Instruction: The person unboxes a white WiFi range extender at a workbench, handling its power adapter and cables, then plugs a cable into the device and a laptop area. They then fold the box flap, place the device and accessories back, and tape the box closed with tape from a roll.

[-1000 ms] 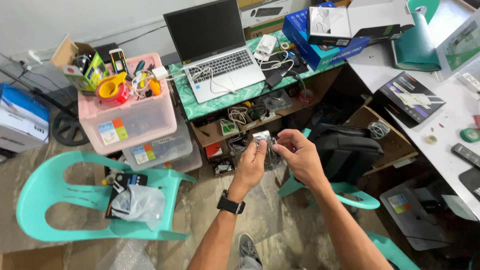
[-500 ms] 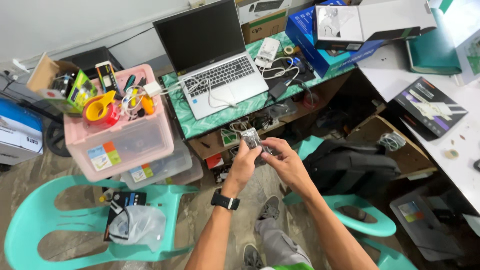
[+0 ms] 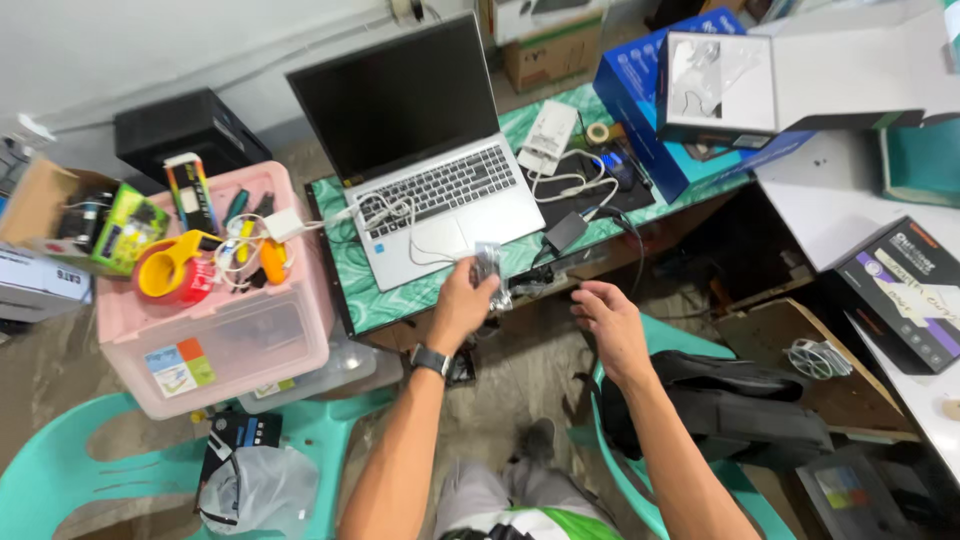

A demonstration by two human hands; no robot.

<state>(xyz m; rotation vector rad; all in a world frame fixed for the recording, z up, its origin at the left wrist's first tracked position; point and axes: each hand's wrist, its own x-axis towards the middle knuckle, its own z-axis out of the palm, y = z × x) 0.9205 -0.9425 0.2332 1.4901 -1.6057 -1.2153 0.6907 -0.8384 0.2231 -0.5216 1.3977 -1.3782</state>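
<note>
Cluttered with cables, the green table (image 3: 400,300) is bearing an open laptop (image 3: 440,170) beside a pink bin (image 3: 230,340). Over the table's front edge, the left hand (image 3: 462,300) is gripping a small clear packet (image 3: 488,268), while the right hand (image 3: 605,312) is hanging open and empty, just apart.

Two bare forearms, no sleeves. Black wristwatch (image 3: 430,360) with dark square face strapped on left wrist, well back from the fingers. Right wrist without band, fingers without rings. Grey trousers (image 3: 480,500) lower down, white and green shirt hem (image 3: 540,525), dark shoe (image 3: 535,440).
</note>
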